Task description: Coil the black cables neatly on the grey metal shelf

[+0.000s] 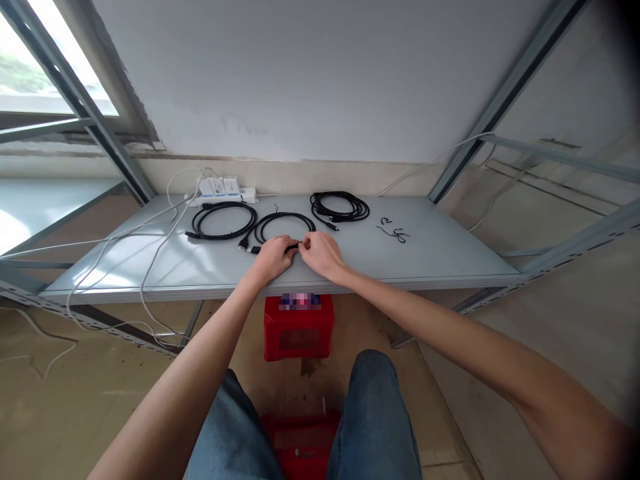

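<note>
My left hand (274, 256) and my right hand (321, 253) meet at the near side of a coiled black cable (283, 222) on the grey shelf top (430, 250). Both hands are closed in a pinch on the cable's near loop, with a short black piece (293, 247) showing between the fingertips. The cable's plugs lie just left of my left hand (246, 244). A second black coil (223, 221) lies to the left and a third, tighter coil (339, 206) lies behind to the right.
A white power strip (223, 191) with plugged adapters sits at the back left, white cords trailing off the left edge. Small black ties (395, 231) lie right of centre. A red stool (299, 327) stands under the shelf. Metal braces rise at both back corners.
</note>
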Demonstrator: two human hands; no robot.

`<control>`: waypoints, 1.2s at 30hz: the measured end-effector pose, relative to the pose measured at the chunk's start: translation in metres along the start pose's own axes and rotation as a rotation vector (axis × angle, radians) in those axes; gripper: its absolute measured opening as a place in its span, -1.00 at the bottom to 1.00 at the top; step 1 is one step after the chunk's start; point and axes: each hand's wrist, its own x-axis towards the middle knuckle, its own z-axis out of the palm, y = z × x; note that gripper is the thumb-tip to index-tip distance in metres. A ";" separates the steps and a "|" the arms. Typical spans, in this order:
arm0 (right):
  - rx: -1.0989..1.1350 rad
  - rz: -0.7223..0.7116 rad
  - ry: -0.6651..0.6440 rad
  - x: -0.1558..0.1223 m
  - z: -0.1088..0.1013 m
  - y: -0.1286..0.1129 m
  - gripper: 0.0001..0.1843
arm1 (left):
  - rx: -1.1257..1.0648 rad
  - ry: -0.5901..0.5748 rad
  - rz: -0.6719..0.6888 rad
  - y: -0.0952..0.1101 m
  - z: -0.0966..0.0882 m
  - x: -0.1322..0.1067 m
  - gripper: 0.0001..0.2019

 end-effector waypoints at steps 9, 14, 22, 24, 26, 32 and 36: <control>0.727 0.491 -0.246 0.016 -0.007 0.000 -0.80 | -0.017 -0.005 0.012 -0.001 0.000 0.000 -0.66; 0.641 0.258 -0.410 0.025 -0.030 0.022 -0.78 | -0.006 -0.010 -0.017 -0.004 0.003 0.001 -0.66; -0.094 -0.393 -0.008 0.002 -0.034 0.031 -0.46 | -0.004 0.018 -0.021 -0.003 0.005 0.000 -0.59; -0.306 -0.576 -0.037 -0.002 -0.032 0.025 -0.53 | -0.017 0.018 -0.028 -0.003 0.005 0.000 -0.64; -0.457 -0.706 -0.052 0.000 -0.028 0.022 -0.63 | -0.021 0.005 -0.021 -0.003 0.004 0.001 -0.69; -0.563 -0.883 0.009 0.021 -0.023 0.027 -0.60 | 0.025 -0.017 0.014 -0.003 0.005 0.003 -0.72; -0.648 -0.923 -0.016 0.025 -0.023 0.029 -0.58 | 0.034 -0.022 0.012 -0.005 0.006 0.003 -0.73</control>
